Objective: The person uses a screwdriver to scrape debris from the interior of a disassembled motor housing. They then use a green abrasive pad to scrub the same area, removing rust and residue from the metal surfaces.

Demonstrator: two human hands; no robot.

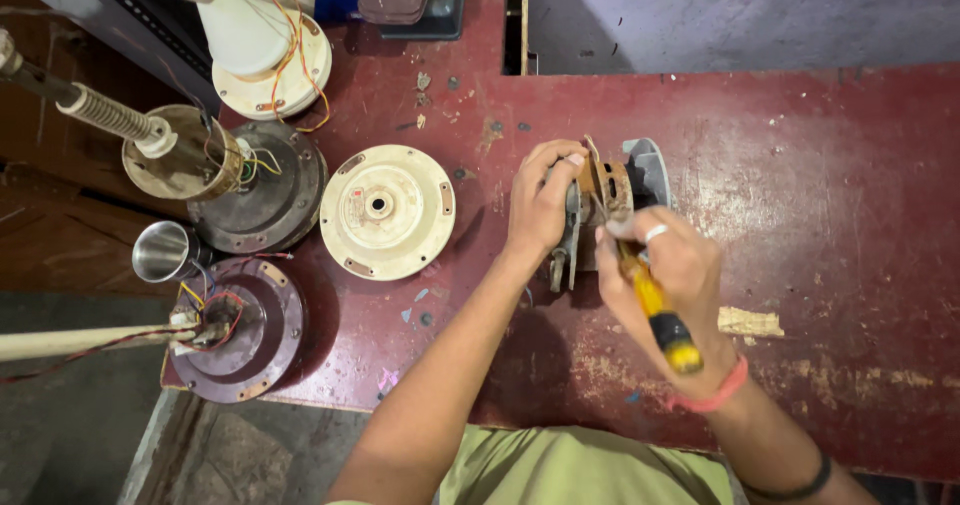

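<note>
Nearest, right hand (668, 280) clenches a yellow-handled screwdriver (658, 315), tip at the small motor (605, 205); left hand (540, 200) clasps that motor upright on the worn red table (820, 215), beside a cream fan cover (388, 211).

On the dark red worktop (800, 165) lies a round cream cover (387, 211); left of it sit two dark motor housings (265, 190) (240, 330) with loose wires, a steel cup (165, 252) between them — and a white cone (262, 50) behind.

Reddish label (354, 208) on cream disc (388, 212)
</note>
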